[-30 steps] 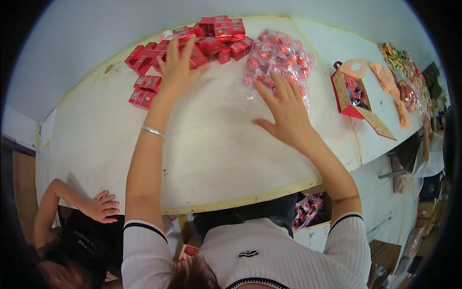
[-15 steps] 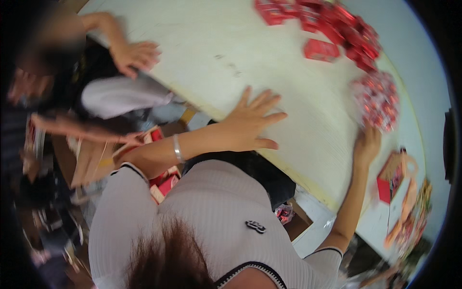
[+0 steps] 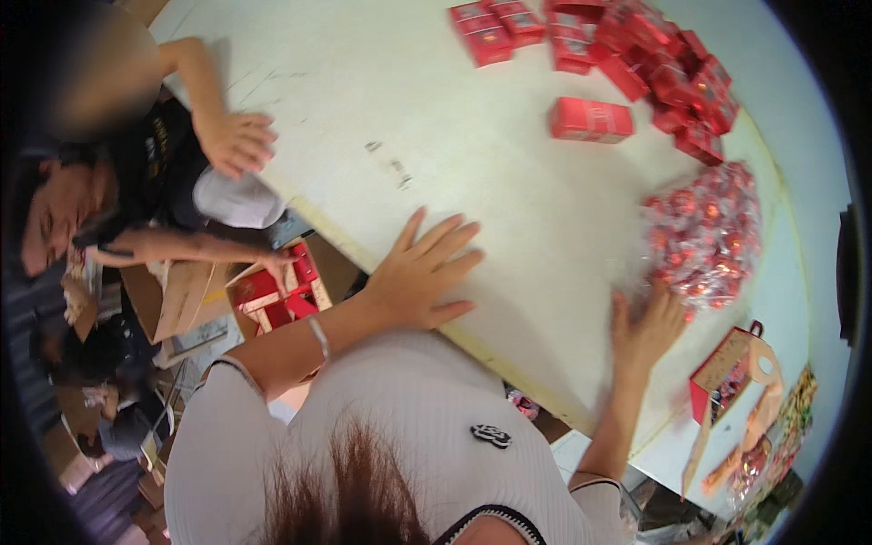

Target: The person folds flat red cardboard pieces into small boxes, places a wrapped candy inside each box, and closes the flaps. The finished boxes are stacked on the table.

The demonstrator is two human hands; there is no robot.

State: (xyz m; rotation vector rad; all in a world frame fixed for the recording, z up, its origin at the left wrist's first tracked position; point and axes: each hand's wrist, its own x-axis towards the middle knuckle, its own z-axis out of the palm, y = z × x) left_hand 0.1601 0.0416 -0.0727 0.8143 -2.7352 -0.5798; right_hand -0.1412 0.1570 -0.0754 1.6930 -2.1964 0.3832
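Observation:
My left hand (image 3: 422, 277) lies on the white table (image 3: 490, 236) near its front edge, fingers spread and nothing in it. To the right, my right hand (image 3: 649, 329) has its fingers stretched out and thumb apart. Its fingertips reach the near edge of a clear plastic bag (image 3: 704, 232) full of small shiny red pieces, and are partly hidden against it. Beyond the bag is a heap of small red boxes (image 3: 672, 77). A single red box (image 3: 590, 120) lies apart from the heap, on the side toward the middle.
A gift box (image 3: 722, 372) with red sides and peach ribbon (image 3: 767, 400) stands at the right. At the left, another person's hand (image 3: 238, 143) rests on the table edge; their other hand (image 3: 282, 268) reaches into a carton (image 3: 238, 295) of red boxes below the table.
My right hand, earlier closed at the bag's edge, has opened. The bag lies nearer and appears more spread out. The view has shifted, and my left hand still lies flat.

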